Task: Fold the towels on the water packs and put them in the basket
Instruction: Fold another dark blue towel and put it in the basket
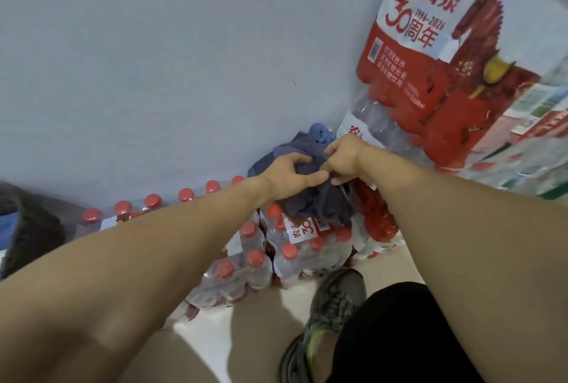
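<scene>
A crumpled dark grey-blue towel lies on top of shrink-wrapped water packs with red caps, against the wall. My left hand grips the towel from the left, fingers closed in its folds. Close beside it, my right hand pinches the same towel from the right. A lighter blue towel peeks out behind them. A dark basket shows at the far left edge, partly cut off.
Tall stacked water packs with red labels rise at the right. A row of red-capped bottles runs along the pale wall. My shoe and black-clad leg stand on the light floor below.
</scene>
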The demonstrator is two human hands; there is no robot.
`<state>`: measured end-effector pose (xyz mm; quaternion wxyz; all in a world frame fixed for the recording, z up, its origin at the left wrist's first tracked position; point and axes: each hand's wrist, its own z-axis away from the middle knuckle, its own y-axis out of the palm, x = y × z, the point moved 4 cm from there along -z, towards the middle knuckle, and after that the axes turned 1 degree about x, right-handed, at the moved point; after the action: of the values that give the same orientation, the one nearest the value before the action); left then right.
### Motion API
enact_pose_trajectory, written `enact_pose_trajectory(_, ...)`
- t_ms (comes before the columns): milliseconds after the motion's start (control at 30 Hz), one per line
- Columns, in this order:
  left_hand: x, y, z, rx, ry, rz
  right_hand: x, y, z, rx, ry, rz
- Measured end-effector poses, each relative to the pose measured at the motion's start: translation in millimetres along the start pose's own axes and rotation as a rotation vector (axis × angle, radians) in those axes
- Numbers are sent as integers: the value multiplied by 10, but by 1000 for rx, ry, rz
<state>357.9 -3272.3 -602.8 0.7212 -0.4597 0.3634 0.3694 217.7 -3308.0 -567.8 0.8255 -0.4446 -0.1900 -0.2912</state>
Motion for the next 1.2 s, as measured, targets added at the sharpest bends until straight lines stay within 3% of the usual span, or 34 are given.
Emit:
enact_pose_trajectory(133,-144,-225,196,15,1,25,321,67,140,107,-65,-153)
enact_pose_trajectory(267,-247,-653,422,-128,46,-52,757,216,378,148,-193,-264)
enact_pose_trajectory(400,-320,-1222,756,-237,107,-204,1170,381,651,301,-305,-444)
enact_pose_trajectory(600,-272,-1961,1264,-173,144,-292,1633,641,990,453,-497,-331)
enact_pose_trajectory(700,-181,-2206,1470,-77,161,-367,1806,749,1057,312,-614,-190)
enact_pose_trajectory(800,22,-2314,1631,15,164,-253,1874,949,1026,218,-671,-20)
enact_pose_trajectory(933,338,-2404,1741,-2,139,-176,1888,1277,955,358,-664,85)
enact_pose_trajectory(1067,512,-2555,1780,-50,113,-284,1959,1369,891,323,-650,159)
enact_pose_trajectory(1200,438,-2697,1834,-151,161,-223,2077,1460,958,343,-652,158)
